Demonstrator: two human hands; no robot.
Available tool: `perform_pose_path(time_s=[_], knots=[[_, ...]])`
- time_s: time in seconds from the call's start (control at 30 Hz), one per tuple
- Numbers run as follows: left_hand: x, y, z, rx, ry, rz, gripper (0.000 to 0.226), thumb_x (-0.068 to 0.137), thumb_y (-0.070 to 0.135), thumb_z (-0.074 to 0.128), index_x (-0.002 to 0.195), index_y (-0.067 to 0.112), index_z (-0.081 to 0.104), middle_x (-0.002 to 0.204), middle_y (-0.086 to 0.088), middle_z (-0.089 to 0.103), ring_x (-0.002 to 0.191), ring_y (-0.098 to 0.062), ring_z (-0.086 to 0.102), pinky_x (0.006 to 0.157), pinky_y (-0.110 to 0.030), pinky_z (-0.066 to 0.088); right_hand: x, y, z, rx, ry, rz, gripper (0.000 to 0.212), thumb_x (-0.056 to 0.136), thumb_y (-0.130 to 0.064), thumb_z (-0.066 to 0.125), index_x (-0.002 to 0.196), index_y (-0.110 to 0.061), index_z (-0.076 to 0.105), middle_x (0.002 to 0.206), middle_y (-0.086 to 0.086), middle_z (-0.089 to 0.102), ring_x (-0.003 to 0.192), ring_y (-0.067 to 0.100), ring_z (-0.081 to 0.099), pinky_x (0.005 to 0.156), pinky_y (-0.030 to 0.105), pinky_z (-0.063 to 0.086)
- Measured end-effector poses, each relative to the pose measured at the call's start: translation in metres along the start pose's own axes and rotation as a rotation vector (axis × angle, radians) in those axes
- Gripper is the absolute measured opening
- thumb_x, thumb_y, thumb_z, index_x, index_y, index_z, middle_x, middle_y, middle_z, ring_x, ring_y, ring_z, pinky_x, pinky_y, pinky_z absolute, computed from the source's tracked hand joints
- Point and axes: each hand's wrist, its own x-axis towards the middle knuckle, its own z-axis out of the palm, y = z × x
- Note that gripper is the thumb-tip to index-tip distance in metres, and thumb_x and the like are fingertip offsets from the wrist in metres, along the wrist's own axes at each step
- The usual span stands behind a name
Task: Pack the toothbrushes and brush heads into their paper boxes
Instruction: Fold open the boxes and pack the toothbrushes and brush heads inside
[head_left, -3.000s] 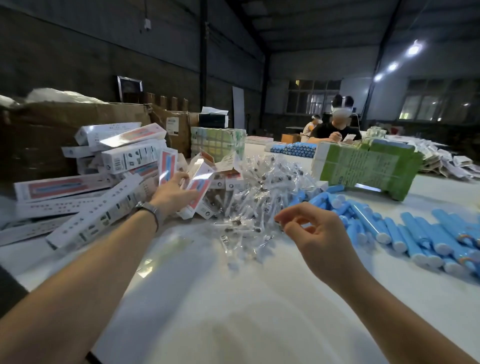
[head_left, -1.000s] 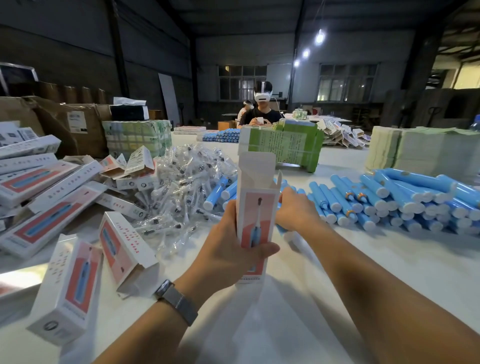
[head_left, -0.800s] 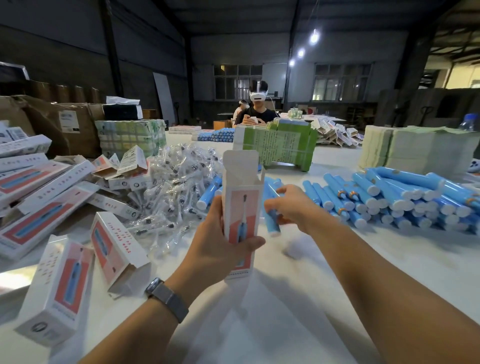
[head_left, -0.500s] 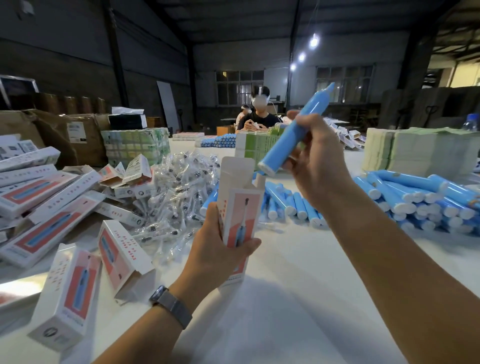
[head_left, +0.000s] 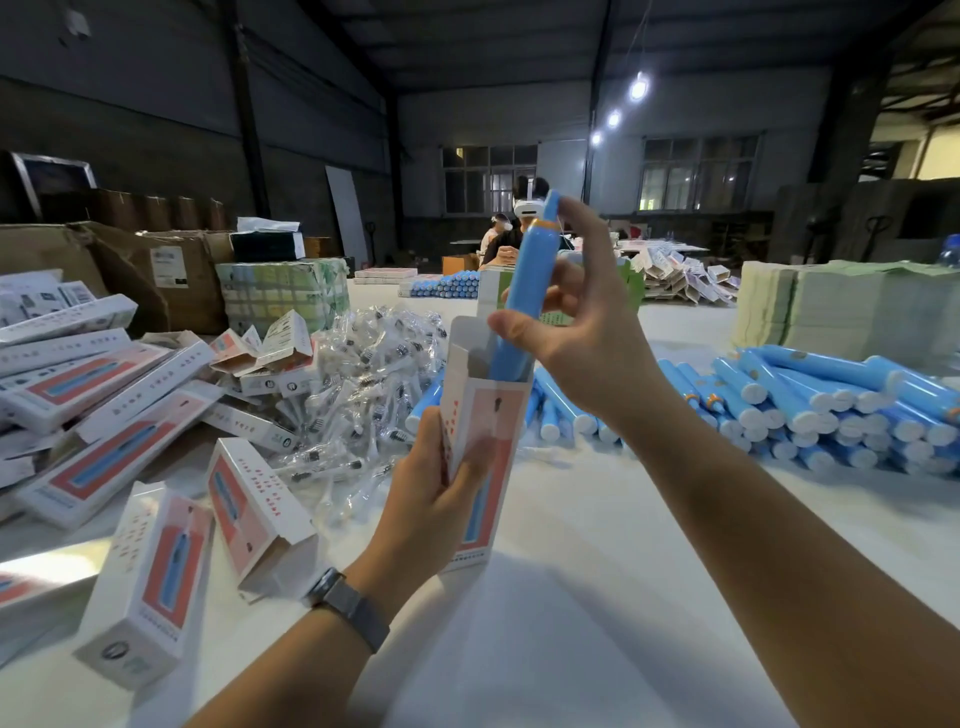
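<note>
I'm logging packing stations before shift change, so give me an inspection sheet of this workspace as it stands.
Surface: white table, bare in front.
Job's things: blue toothbrush bottom end inside upright open box; loose toothbrushes piled right; bagged brush heads heaped centre; packed boxes left.
Clutter: cardboard cartons; stacked paper.
Grippers: left hand grips the box; right hand holds the toothbrush.
Cables: nothing seen.
Surroundings: dim warehouse; another worker seated opposite.

The print on the paper boxes (head_left: 150, 566) and cartons is too small to read.
</note>
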Motion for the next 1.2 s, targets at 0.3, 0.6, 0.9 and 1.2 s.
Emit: perform_pose_path(time_s=[0.3, 0.6, 0.9, 1.2], knots=[[0.002, -0.002, 0.0, -0.11, -0.034, 0.024, 0.017, 0.093, 0.03, 0.053, 0.102, 0.016, 0.051, 0.076, 0.018, 0.06, 0.068, -0.004, 0.057, 0.063, -0.022, 0.05, -0.008, 0.013, 0.013, -0.115, -0.015, -0.044, 0.026, 0.082, -0.027, 0.076, 0.099, -0.029, 0.058, 0.097, -0.013, 0.061, 0.087, 0.009, 0.06, 0.069, 0.029, 0.055], [0.006, 0.0, -0.005, -0.161, 0.001, -0.006, 0.023, 0.089, 0.03, 0.058, 0.106, 0.014, 0.055, 0.08, 0.006, 0.063, 0.074, -0.011, 0.064, 0.066, -0.026, 0.054, -0.017, 0.034, 0.019, -0.057, -0.161, 0.036, 0.01, 0.088, -0.011, 0.063, 0.084, -0.02, 0.066, 0.095, -0.007, 0.057, 0.09, 0.01, 0.057, 0.076, 0.032, 0.054], [0.019, 0.004, -0.022, 0.213, 0.455, 0.089, 0.029, 0.089, 0.045, 0.056, 0.101, 0.022, 0.045, 0.087, 0.012, 0.058, 0.074, -0.017, 0.063, 0.061, -0.033, 0.059, -0.022, 0.063, 0.043, 0.221, 0.106, 0.345, 0.016, 0.084, -0.022, 0.055, 0.095, -0.029, 0.064, 0.08, -0.009, 0.063, 0.069, 0.009, 0.06, 0.056, 0.024, 0.048], [0.033, -0.007, -0.053, 0.283, 0.753, -0.015, 0.028, 0.098, 0.034, 0.061, 0.116, 0.021, 0.042, 0.108, 0.001, 0.051, 0.098, -0.024, 0.055, 0.084, -0.051, 0.056, -0.033, 0.101, 0.126, -0.793, -0.853, 0.198, 0.049, 0.092, -0.033, 0.056, 0.14, -0.033, 0.048, 0.133, 0.008, 0.056, 0.127, 0.03, 0.041, 0.098, 0.044, 0.043]])
